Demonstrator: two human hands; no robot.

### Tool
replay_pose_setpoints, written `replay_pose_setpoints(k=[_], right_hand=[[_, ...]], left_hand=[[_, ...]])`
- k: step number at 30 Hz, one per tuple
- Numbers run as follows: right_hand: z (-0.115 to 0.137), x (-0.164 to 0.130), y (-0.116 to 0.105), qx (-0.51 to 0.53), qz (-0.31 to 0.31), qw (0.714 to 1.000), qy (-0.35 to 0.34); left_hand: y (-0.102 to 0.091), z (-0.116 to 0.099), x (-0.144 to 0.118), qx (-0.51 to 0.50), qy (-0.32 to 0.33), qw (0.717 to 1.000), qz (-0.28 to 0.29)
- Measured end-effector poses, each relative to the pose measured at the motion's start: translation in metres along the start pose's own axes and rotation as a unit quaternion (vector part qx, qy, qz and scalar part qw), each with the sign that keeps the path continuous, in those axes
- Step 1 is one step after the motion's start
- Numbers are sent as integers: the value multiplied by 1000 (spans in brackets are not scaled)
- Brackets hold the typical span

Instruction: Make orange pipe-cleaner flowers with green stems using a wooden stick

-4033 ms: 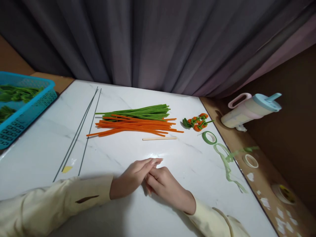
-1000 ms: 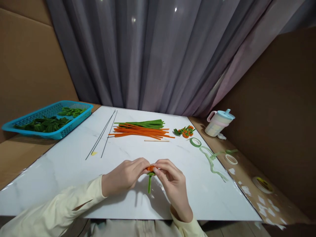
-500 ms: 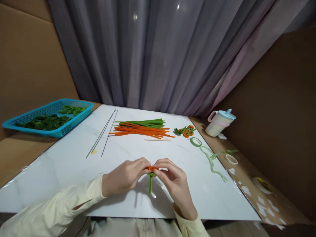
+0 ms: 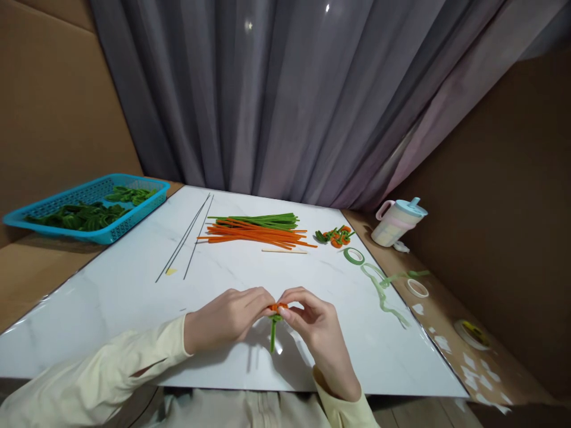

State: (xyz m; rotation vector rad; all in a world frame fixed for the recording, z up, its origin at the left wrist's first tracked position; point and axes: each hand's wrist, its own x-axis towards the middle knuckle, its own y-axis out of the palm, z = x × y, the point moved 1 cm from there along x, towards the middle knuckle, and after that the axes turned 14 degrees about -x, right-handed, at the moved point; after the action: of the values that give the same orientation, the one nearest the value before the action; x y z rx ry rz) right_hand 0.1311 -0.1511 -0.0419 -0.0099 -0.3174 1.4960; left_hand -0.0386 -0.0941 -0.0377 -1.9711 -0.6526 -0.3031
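A grey curtain (image 4: 285,101) hangs behind the far edge of the white marble-patterned table (image 4: 111,309), with brown cardboard walls (image 4: 504,196) at either side. Off the table's far left corner a blue basket (image 4: 27,220) holds green pieces. Along the far edge lies a bundle of orange pipe cleaners (image 4: 259,235) with green pipe cleaners (image 4: 259,221) touching it on the far side, and just in front of them a short wooden stick (image 4: 284,251). Left of the bundle, thin dark wires (image 4: 185,238) run slantwise toward the left edge. Beyond the right edge stands a pastel cup with a blue lid (image 4: 395,221). Near the far right corner sits a small heap of orange and green twisted pieces (image 4: 334,236), then a roll of green tape (image 4: 354,256) with a loose strip (image 4: 383,291) trailing along the right edge, and a white tape roll (image 4: 417,288) off the table. Near the front edge, at the middle, the left hand (image 4: 223,318) and right hand (image 4: 314,327) meet, fingertips pinched narrowly on a small orange flower with a green stem (image 4: 273,324) held just above the table, the stem hanging down toward the front edge
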Motion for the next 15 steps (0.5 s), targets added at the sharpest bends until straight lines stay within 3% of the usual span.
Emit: replay_pose_setpoints(k=[8,11,15], right_hand=[[3,1,-5,-58,14,995,-80],[4,0,-5,-86,-7,990,-112],[0,1,-3,-83,-30,991,-99]], left_hand=[[-1,0,-2,-113,-62,992,16],[-1,0,0,-167,-99,981,-17],[1,1,2,-266,-193,942,-69]])
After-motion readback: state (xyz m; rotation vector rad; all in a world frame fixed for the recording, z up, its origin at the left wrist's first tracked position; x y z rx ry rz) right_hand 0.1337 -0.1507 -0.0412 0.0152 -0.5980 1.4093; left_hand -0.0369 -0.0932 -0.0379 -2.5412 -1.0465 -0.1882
